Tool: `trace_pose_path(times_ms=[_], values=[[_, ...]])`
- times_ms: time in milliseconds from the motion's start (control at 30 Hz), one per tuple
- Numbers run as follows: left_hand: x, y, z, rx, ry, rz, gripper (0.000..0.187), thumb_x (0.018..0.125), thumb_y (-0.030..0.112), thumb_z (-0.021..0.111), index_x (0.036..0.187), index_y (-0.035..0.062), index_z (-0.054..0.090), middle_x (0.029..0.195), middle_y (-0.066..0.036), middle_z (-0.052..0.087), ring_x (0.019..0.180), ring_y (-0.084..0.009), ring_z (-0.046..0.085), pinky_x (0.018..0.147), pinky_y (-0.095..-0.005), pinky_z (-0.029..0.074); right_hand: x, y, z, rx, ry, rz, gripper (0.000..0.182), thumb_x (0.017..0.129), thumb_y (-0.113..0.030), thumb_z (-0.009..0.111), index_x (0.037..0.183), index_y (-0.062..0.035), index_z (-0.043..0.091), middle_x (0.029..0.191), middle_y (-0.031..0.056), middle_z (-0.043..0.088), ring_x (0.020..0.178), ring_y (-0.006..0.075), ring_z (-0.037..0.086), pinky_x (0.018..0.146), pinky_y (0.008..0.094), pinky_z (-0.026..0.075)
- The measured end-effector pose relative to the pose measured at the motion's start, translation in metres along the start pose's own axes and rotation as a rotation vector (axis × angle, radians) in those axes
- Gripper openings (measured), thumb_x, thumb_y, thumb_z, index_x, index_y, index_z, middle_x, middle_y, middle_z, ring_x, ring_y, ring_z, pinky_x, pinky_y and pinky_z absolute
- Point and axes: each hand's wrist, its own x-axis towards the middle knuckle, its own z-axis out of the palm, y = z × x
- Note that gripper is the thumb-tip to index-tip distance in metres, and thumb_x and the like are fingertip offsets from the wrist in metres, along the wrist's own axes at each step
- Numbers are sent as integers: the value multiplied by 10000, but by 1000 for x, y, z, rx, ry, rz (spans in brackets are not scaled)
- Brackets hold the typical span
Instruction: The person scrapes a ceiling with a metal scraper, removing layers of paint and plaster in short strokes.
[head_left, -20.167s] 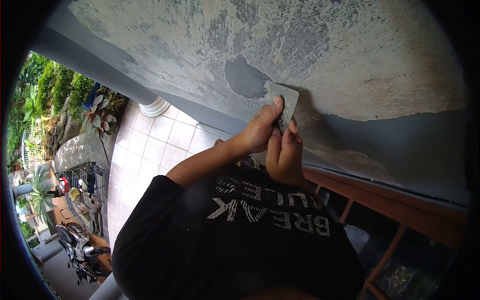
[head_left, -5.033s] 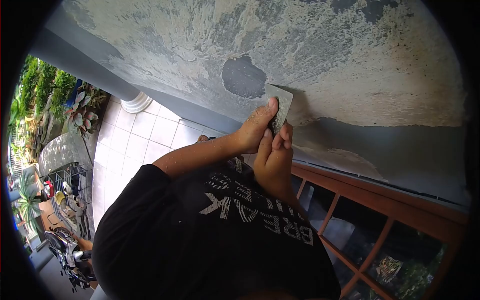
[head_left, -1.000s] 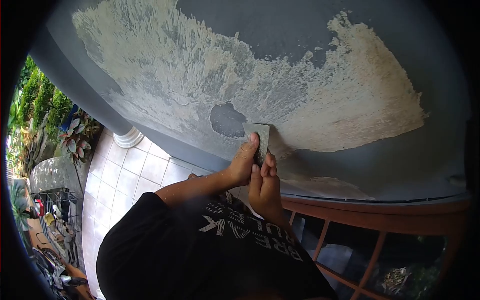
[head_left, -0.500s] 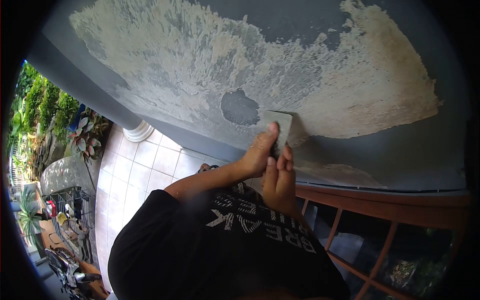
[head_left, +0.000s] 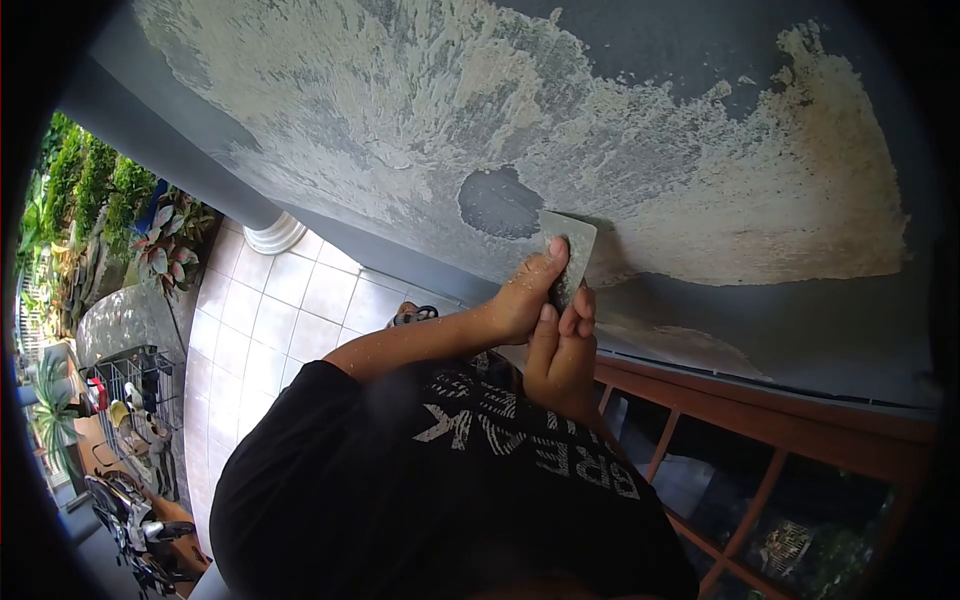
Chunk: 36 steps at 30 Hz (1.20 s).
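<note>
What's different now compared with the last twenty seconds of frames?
Little has changed. Both hands, left and right, still grip the scraper, its blade against the wall just right of the dark patch. Only the view shifts up and down the wall; the patch remains unscraped.

Head camera looks closely at the wall [head_left: 640,130].

White block lettering on the black T-shirt [head_left: 450,480], just below the two hands, appears upside down in the head view and reads "BREAK" on one line, with a second line above it that is partly hidden and unclear.
</note>
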Motion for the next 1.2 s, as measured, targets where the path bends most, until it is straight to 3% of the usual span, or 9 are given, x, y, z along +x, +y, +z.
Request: trace_pose_path(times_ms=[100, 167, 267, 433, 633, 800, 1033, 1167, 1200], values=[[1, -1, 1, 2, 47, -13, 707, 908, 593, 258, 684, 8, 588, 552, -84, 529, 574, -184, 567, 541, -268, 450, 9, -7, -2, -108, 21, -211, 247, 934, -95, 370, 1111, 71, 419, 749, 44, 437, 600, 83, 426, 535, 236, 375], [3, 0, 7, 59, 106, 23, 707, 906, 596, 257, 686, 7, 581, 547, -81, 521, 587, -192, 566, 559, -272, 452, 0, -2, -7, 128, -72, 105, 256, 929, -82, 373, 1131, 71, 417, 788, 75, 441, 660, 133, 452, 608, 285, 404], [1, -1, 12, 17, 68, -20, 713, 903, 602, 248, 683, 7, 575, 535, -73, 499, 605, -203, 568, 582, -287, 460, -4, -6, -12, 137, -100, 219, 287, 926, -77, 382, 1175, 64, 406, 952, 178, 493, 858, 245, 533, 775, 365, 425], [11, 7, 4, -88, 64, 106, 705, 898, 608, 221, 673, 32, 559, 492, -60, 436, 584, -204, 516, 623, -321, 453, 22, -23, -6, 16, -70, 34, 322, 927, -98, 388, 1197, 77, 388, 1081, 242, 501, 993, 281, 549, 829, 365, 418], [-1, 6, 7, 49, 47, -52, 711, 911, 586, 248, 664, 5, 576, 545, -101, 518, 595, -219, 579, 567, -303, 466, -4, -1, -1, 119, -64, 90, 324, 918, -88, 395, 1179, 101, 365, 834, 108, 492, 688, 139, 522, 596, 275, 421], [1, 12, 2, -26, 113, 64, 720, 894, 611, 226, 646, 17, 546, 477, -69, 421, 567, -213, 511, 632, -329, 447, 17, -15, 4, -53, -27, -61, 360, 913, -88, 398, 1214, 101, 345, 941, 217, 523, 955, 294, 531, 851, 386, 398], [1, 5, 3, 179, 55, -37, 717, 908, 596, 245, 683, 3, 581, 557, -92, 538, 599, -201, 577, 574, -275, 465, -5, 1, -2, 177, -27, 170, 120, 888, -73, 444, 881, 46, 434, 795, 190, 452, 672, 290, 540, 593, 367, 426], [3, 10, -5, -39, 70, 88, 724, 906, 600, 233, 679, 6, 578, 557, -87, 527, 608, -206, 576, 589, -285, 467, 26, -14, 5, -9, 51, -139, 117, 885, -70, 451, 861, 41, 422, 798, 203, 452, 668, 324, 531, 602, 390, 419], [4, 14, -8, -79, 100, 162, 731, 903, 605, 217, 673, 9, 573, 563, -94, 524, 616, -210, 578, 595, -295, 470, 31, -16, 5, 48, -90, -57, 252, 907, -77, 423, 1107, 77, 414, 758, 151, 464, 768, 242, 510, 726, 357, 417]])
